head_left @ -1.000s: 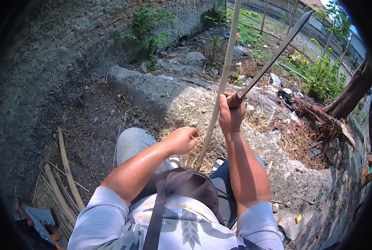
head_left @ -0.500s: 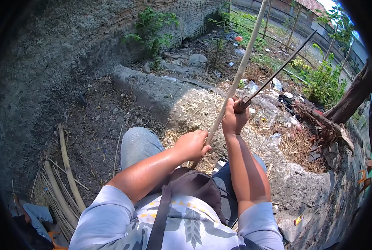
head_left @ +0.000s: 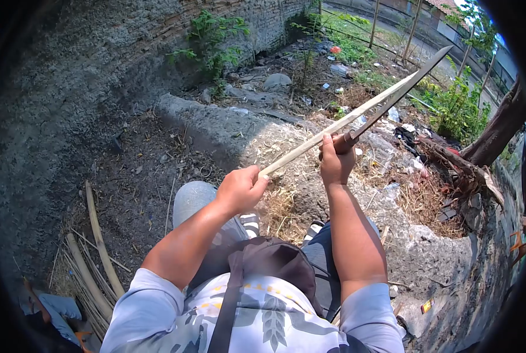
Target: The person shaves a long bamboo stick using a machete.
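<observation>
My left hand (head_left: pixel 240 189) is closed round the near end of a pale peeled wooden stick (head_left: pixel 304 147), above my left knee. The stick slants up and away to the right, past the thumb of my right hand. My right hand (head_left: pixel 337 165) grips the brown handle of a machete, thumb uppermost. Its long dark blade (head_left: pixel 429 66) points up to the right, and the far part of the stick overlaps it in this view.
Long poles (head_left: pixel 102 241) lie on the ground at left, near another person's leg (head_left: pixel 60 306). A concrete ledge (head_left: pixel 201 120) with wood shavings crosses ahead. A rough wall (head_left: pixel 110 59) rises at left, a tree trunk (head_left: pixel 498 129) at right, with litter between.
The stick has swung down from steep to a low slant towards the right, beside the blade. My left hand has moved left and up with its near end. My right hand keeps the machete.
</observation>
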`<action>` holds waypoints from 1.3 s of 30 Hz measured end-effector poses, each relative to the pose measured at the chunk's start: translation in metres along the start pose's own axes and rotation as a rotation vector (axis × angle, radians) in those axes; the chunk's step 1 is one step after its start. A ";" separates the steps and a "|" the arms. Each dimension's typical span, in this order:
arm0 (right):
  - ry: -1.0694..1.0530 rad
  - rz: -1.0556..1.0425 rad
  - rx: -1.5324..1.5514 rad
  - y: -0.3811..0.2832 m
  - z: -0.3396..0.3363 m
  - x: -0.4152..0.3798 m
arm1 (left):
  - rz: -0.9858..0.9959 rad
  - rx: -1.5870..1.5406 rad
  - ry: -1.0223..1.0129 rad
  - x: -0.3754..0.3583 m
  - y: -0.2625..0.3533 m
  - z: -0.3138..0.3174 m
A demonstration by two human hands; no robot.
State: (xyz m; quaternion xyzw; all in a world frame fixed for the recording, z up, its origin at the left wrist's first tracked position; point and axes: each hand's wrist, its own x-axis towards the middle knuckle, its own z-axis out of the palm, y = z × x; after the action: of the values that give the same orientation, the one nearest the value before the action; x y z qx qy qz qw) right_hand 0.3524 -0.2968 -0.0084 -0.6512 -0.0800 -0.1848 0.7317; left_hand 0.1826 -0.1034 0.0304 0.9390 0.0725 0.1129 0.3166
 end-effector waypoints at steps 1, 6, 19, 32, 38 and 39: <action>-0.083 0.093 0.064 -0.004 -0.003 0.000 | -0.020 0.009 0.000 -0.006 -0.002 -0.010; -0.191 0.176 -0.017 0.000 -0.010 0.014 | -0.198 -0.016 -0.009 -0.044 -0.023 -0.059; -0.929 -0.390 -0.794 -0.027 0.012 -0.015 | -0.258 0.063 0.090 -0.077 -0.071 -0.065; -0.975 -0.415 -1.007 -0.023 0.026 -0.016 | -0.185 -0.047 0.075 -0.053 -0.060 -0.052; -0.977 -0.472 -1.034 -0.029 0.023 -0.018 | -0.181 -0.108 0.076 -0.051 -0.057 -0.044; -0.914 -0.351 -1.056 -0.027 0.019 -0.011 | -0.171 -0.088 0.075 -0.055 -0.055 -0.045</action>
State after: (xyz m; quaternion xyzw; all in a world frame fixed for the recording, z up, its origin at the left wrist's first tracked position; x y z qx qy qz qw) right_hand 0.3348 -0.2782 0.0154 -0.9079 -0.3817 -0.0228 0.1719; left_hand 0.1146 -0.0452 0.0226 0.9098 0.1589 0.1235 0.3631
